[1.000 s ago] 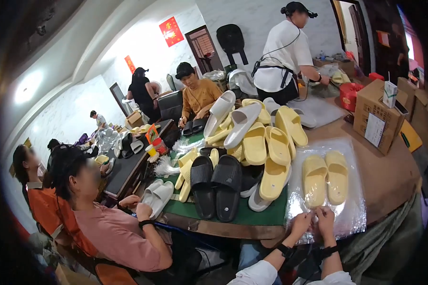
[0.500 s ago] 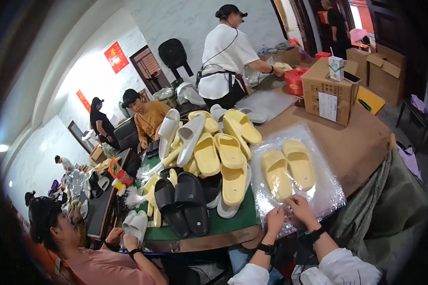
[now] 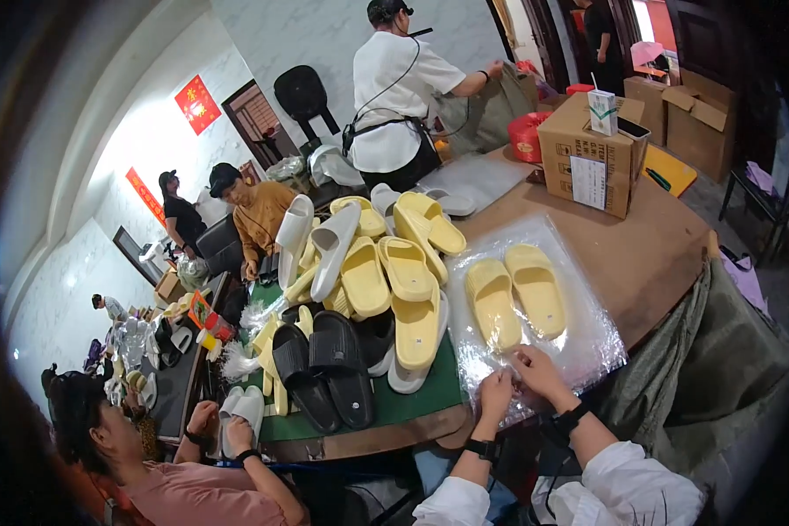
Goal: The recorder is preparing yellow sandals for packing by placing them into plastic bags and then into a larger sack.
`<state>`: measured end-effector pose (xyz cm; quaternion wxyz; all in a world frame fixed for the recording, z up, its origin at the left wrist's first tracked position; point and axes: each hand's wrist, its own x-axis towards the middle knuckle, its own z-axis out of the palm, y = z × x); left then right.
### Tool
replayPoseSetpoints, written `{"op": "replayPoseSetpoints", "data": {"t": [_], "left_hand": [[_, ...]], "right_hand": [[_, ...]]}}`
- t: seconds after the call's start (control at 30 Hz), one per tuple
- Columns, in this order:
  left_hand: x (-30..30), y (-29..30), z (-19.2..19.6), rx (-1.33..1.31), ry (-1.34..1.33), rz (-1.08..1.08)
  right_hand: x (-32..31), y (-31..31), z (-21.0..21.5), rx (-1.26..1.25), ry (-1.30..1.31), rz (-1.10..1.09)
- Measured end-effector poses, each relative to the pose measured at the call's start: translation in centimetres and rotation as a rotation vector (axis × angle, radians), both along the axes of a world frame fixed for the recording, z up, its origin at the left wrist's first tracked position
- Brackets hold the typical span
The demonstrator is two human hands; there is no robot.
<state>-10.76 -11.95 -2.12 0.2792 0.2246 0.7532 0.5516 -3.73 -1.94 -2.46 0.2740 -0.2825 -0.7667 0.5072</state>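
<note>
A pair of yellow slippers, a left one (image 3: 494, 317) and a right one (image 3: 537, 298), lies side by side on a stack of clear plastic bags (image 3: 594, 340). The slippers look to be inside the top bag. At its near edge, just below the slipper heels, my left hand (image 3: 497, 392) is closed in a pinch on the plastic. Close beside it, my right hand (image 3: 535, 372) also pinches the bag's edge, fingers bent together. Glare on the film hides exactly where the fingertips grip.
Left of the bags rises a heap of yellow, grey and black slippers (image 3: 409, 263) on green cloth. A cardboard box (image 3: 579, 158) stands at the back right beside a red roll (image 3: 526, 136). A co-worker in pink (image 3: 193, 491) handles light slippers at the left; another stands behind the table.
The view has shifted slightly, so the table appears a little further left. My hands stay at the bag's near edge. The standing co-worker now lifts a grey-green cloth or sack.
</note>
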Motion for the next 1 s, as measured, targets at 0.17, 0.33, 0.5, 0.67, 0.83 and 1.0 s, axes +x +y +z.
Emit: {"op": "replayPoseSetpoints", "data": {"t": [0.17,0.33,0.5,0.67,0.83,1.0], "left_hand": [[-0.1,-0.2,0.1,0.019,-0.030,0.012],[-0.6,-0.2,-1.2,0.135,-0.143,-0.034],[0.2,-0.2,0.5,0.064,-0.097,-0.032],[-0.4,-0.4,-2.0,0.116,-0.135,-0.032],[-0.6,-0.3,-2.6,0.088,-0.110,-0.061],[-0.1,-0.5,-1.3,0.098,-0.065,-0.026]], "right_hand": [[-0.4,-0.2,0.7,-0.003,-0.040,0.056],[-0.7,0.1,-1.2,0.014,-0.010,-0.033],[-0.3,1.1,-3.3,-0.261,0.250,-0.205],[-0.3,0.6,-2.2,-0.463,0.396,-0.160],[0.2,0.8,-2.3,-0.453,0.297,-0.123],[0.7,0.3,-1.1,-0.173,0.096,-0.044]]}}
